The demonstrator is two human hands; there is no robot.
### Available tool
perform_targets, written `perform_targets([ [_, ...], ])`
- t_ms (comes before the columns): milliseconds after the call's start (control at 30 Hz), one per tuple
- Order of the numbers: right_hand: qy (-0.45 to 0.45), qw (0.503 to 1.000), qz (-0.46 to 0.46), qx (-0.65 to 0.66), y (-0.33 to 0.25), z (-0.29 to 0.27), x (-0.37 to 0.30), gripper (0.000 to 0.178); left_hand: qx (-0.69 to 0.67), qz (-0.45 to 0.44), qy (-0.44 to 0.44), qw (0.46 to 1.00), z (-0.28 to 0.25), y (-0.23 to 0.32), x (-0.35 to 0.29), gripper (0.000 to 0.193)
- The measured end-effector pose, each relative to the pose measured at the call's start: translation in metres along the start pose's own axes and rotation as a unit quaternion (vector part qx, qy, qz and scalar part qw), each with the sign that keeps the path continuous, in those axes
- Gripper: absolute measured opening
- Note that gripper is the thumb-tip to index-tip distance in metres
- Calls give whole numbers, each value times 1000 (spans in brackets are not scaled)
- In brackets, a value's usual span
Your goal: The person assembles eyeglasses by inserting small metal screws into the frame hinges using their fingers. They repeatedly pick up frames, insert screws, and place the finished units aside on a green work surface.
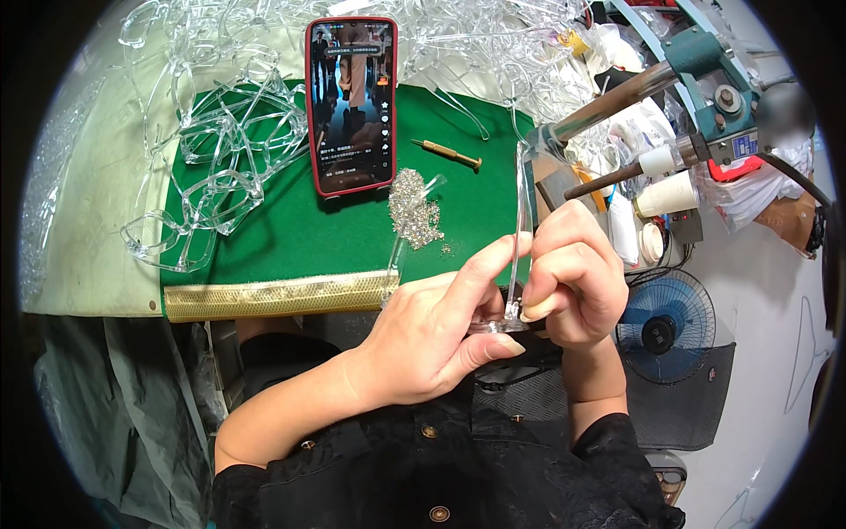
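You face: phone (388, 181) across green mat's (308, 242) far edge, white screen text (339, 147) | teal machine (694, 55), blue-white label (745, 144) | fan hub (659, 336), lettering

black top (379, 476) | sleeves (617, 450) — short, black | buttons (429, 431) — round, brass-coloured

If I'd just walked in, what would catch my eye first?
Probably the lit smartphone in its red case, across the far edge of the green mat. Below it, toward the right, glitters a heap of tiny silvery pieces, while transparent plastic eyeglass frames tangle over the mat's left side. At lower centre, the left grip holds a similar clear frame, the right grip close against it.
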State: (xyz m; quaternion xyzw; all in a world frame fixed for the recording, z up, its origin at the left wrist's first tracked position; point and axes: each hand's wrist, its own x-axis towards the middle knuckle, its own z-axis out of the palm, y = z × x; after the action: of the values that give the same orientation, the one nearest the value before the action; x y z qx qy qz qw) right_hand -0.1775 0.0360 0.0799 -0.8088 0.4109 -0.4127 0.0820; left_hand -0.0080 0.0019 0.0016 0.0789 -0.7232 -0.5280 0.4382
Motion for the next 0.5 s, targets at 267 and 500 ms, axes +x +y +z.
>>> perform_targets([
  [267,8,1000,17,7,0,2,-3,25,26,21,21,999,1,-1,1,79],
  [500,16,999,24,23,0,0,-1,25,-34,-10,-2,999,0,3,2,76],
])
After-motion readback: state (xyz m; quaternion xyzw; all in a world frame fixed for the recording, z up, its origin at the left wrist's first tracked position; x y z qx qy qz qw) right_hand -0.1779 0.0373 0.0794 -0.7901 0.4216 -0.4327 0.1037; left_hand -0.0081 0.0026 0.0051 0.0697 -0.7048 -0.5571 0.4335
